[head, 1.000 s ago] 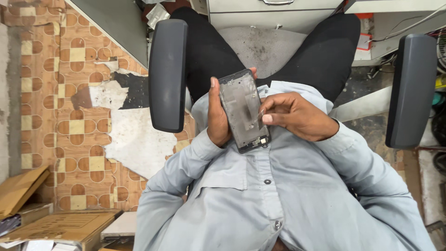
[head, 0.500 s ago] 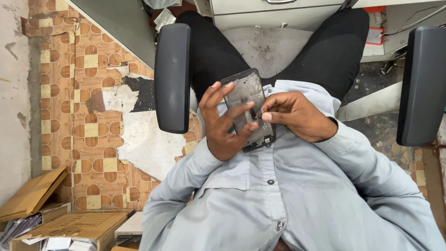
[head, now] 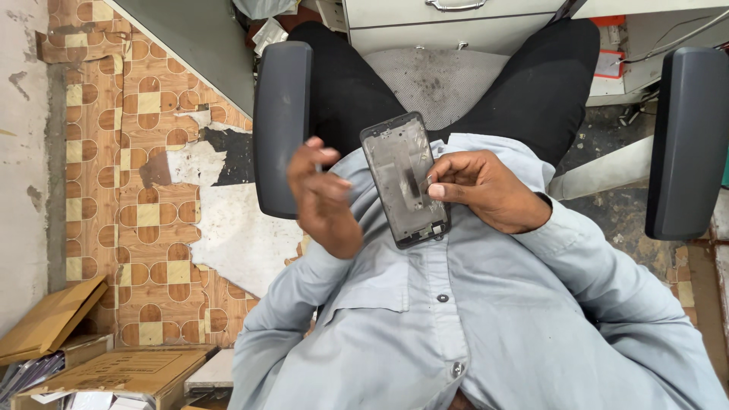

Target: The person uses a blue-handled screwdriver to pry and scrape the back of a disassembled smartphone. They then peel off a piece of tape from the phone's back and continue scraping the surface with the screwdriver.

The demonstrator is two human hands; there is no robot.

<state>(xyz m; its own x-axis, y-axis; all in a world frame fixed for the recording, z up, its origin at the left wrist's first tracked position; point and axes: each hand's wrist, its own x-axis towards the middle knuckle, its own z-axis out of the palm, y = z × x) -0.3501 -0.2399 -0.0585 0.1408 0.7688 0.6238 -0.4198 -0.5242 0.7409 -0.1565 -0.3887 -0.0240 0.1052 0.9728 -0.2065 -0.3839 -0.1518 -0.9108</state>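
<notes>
The right hand [head: 486,186] pinches the phone frame [head: 406,181] by its right edge, thumb and fingertips grasping it — the frame hovers over the lap, its long axis running away from the body, slightly tilted. The left hand [head: 325,199] sits just beside the frame's left edge, fingers loosely curled, released and apart from it. Below are a grey shirt [head: 456,334] and the chair armrests [head: 282,125]; patterned floor [head: 152,152] with torn covering, cardboard boxes [head: 114,372] and a drawer cabinet [head: 456,19] surround them.

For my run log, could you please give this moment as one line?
right hand: holds phone frame | left hand: open, off frame | seated, chair armrest beside
</notes>
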